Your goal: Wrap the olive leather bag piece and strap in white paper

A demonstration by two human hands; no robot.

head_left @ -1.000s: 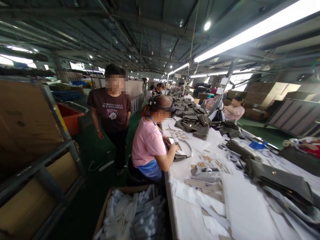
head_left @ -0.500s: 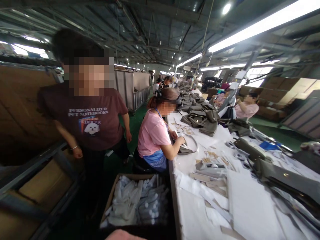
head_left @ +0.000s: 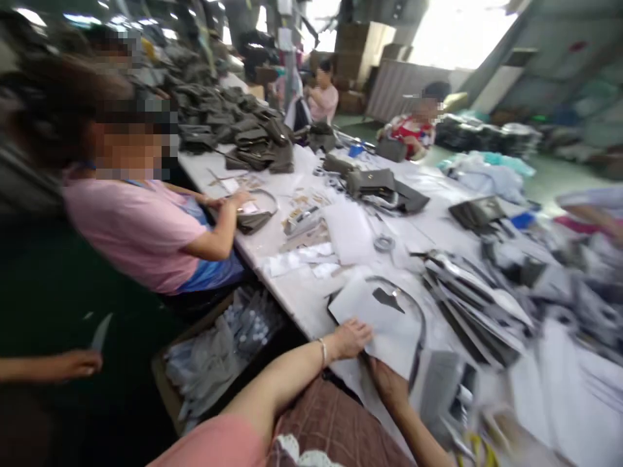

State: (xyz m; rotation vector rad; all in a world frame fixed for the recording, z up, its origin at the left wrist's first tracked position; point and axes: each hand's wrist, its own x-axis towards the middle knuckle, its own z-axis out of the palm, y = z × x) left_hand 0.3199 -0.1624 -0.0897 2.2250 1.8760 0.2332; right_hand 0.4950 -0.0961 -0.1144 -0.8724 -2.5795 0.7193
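Note:
A white sheet (head_left: 389,331) lies over a dark grey handbag (head_left: 422,324) at the table's near edge; the bag's strap curves out round the sheet's far side. My left hand (head_left: 353,337) rests at the sheet's near left side, fingers curled on its edge. Beside it, my right hand (head_left: 389,383) grips the near edge of the bag and sheet, with its fingers partly hidden beneath. A small dark grey piece (head_left: 388,299) shows on the sheet. Blur hides finer detail.
A seated co-worker (head_left: 141,227) handles a bag on my left. Below stands a carton (head_left: 165,389) of wrapped pieces. Grey bags (head_left: 477,305) and a tape roll (head_left: 384,243) lie on the table (head_left: 253,246). A standing person's hand (head_left: 73,365) holds a pale, blade-shaped thing at far left.
My view has swung right and down to the near table. Both my hands and the sheet-covered handbag have come into view. The standing person is now mostly out of frame.

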